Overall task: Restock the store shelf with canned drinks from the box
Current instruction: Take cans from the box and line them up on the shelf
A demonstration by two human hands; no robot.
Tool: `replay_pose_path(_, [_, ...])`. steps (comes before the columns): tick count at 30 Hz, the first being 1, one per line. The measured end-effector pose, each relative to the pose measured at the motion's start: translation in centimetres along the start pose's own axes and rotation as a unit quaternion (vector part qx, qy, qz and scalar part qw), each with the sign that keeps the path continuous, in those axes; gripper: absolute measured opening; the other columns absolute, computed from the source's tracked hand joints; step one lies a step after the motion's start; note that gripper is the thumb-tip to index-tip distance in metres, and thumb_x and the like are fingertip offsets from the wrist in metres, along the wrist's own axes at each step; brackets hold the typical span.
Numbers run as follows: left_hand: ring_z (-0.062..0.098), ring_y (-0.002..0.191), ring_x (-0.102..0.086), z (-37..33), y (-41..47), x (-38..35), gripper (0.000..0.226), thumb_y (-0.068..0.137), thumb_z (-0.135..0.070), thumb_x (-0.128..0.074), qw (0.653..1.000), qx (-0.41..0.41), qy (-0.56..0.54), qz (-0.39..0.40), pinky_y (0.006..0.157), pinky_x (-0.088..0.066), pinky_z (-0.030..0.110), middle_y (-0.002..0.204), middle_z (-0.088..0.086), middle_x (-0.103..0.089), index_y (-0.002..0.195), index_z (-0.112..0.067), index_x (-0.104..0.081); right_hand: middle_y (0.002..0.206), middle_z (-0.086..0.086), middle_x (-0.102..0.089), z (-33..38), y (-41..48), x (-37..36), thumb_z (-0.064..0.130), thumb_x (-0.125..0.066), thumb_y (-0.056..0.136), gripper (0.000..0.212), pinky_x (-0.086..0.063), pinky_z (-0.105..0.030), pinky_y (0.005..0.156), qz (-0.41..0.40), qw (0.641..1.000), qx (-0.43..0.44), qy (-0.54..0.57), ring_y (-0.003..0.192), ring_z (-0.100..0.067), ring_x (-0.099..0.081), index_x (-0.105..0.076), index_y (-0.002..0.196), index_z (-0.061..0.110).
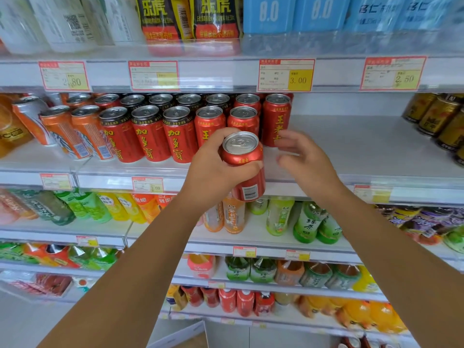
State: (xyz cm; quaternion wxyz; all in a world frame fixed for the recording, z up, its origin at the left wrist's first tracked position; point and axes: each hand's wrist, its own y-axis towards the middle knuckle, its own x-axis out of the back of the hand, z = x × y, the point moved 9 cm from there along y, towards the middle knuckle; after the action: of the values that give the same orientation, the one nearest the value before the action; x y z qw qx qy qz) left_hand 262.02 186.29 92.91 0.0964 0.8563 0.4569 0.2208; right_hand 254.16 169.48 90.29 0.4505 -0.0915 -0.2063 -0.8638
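My left hand [216,162] grips a red can [244,164] with a silver top, held upright in front of the can shelf's front edge. My right hand [305,156] hovers just right of that can, fingers relaxed and holding nothing, its fingertips near a red can [276,119] standing on the shelf [351,144]. Rows of red cans [150,131] with yellow characters fill the shelf's left and middle. A corner of the cardboard box [185,335] shows at the bottom.
Bare shelf surface lies right of the red cans, up to gold cans [439,116] at the far right. Orange cans [75,131] stand at the left. Price tags [286,75] line the rail above. Bottled drinks [308,222] fill the lower shelves.
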Motion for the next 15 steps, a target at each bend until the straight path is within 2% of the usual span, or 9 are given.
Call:
replay_pose_path(2, [0.004,0.095,-0.067,-0.6,0.3,-0.6,0.055,0.067,-0.021,-0.084,1.0,-0.011,-0.013,0.004,0.086,-0.053,0.023,0.103,-0.01,-0.071,0.117,-0.021,-0.061,0.131,0.016,-0.054,0.9,-2.0,-2.5,0.022,-0.069,0.077,0.069,-0.038,-0.022,0.103,0.118,0.993,0.003,0.005,0.123,0.002,-0.048,-0.038,0.135,0.043])
replay_pose_path(4, [0.004,0.096,-0.067,-1.2,0.8,-1.3,0.055,0.067,-0.021,-0.084,1.0,-0.024,-0.01,0.013,0.087,-0.054,0.025,0.103,-0.01,-0.071,0.117,-0.02,-0.062,0.13,0.021,-0.055,1.2,-3.0,-3.6,0.024,-0.078,0.077,0.076,-0.043,-0.012,0.094,0.146,0.989,0.005,0.006,0.117,0.005,-0.051,-0.036,0.138,0.043])
replay_pose_path(7, [0.004,0.105,-0.064,-1.6,1.4,-2.4,0.066,0.068,-0.026,-0.086,0.999,-0.039,-0.009,0.028,0.093,-0.052,0.027,0.114,-0.009,-0.068,0.127,-0.02,-0.057,0.117,0.024,-0.059,1.4,-2.5,-2.6,0.026,-0.084,0.07,0.071,-0.045,-0.004,0.078,0.074,0.997,0.01,0.014,0.102,0.012,-0.057,-0.044,0.128,0.038])
replay_pose_path(9, [0.004,0.114,-0.06,-0.6,1.6,-2.4,0.082,0.065,-0.039,-0.086,0.999,-0.03,-0.006,0.038,0.097,-0.049,0.024,0.127,-0.011,-0.061,0.137,-0.023,-0.049,0.109,0.021,-0.063,1.3,-1.7,-1.3,0.024,-0.086,0.067,0.067,-0.046,-0.004,0.073,0.025,0.999,0.014,0.019,0.093,0.012,-0.06,-0.048,0.12,0.034])
replay_pose_path(11, [0.003,0.119,-0.054,1.3,1.2,-1.7,0.085,0.065,-0.054,-0.082,0.996,-0.022,0.071,0.039,0.099,-0.044,0.021,0.133,-0.014,-0.056,0.138,-0.026,-0.048,0.104,0.018,-0.064,0.7,-0.6,0.4,0.026,-0.087,0.065,0.064,-0.046,-0.005,0.073,-0.027,1.0,0.007,-0.001,0.089,0.01,-0.061,-0.051,0.118,0.029])
replay_pose_path(13, [0.007,0.121,-0.051,3.7,0.4,-0.4,0.07,0.071,-0.055,-0.078,0.981,-0.015,0.191,0.024,0.102,-0.039,0.023,0.131,-0.011,-0.059,0.132,-0.027,-0.057,0.107,0.012,-0.064,-0.1,0.6,1.8,0.027,-0.087,0.064,0.064,-0.05,-0.017,0.084,-0.063,0.998,-0.011,-0.027,0.095,0.0,-0.062,-0.051,0.117,0.026])
replay_pose_path(15, [0.014,0.119,-0.053,5.6,-0.4,1.1,0.054,0.074,-0.048,-0.079,0.956,-0.019,0.292,-0.023,0.101,-0.037,0.026,0.124,-0.006,-0.065,0.121,-0.025,-0.066,0.112,0.007,-0.064,-0.9,1.7,2.1,0.028,-0.088,0.063,0.066,-0.05,-0.032,0.092,-0.065,0.996,-0.025,-0.051,0.101,-0.01,-0.063,-0.051,0.118,0.025])
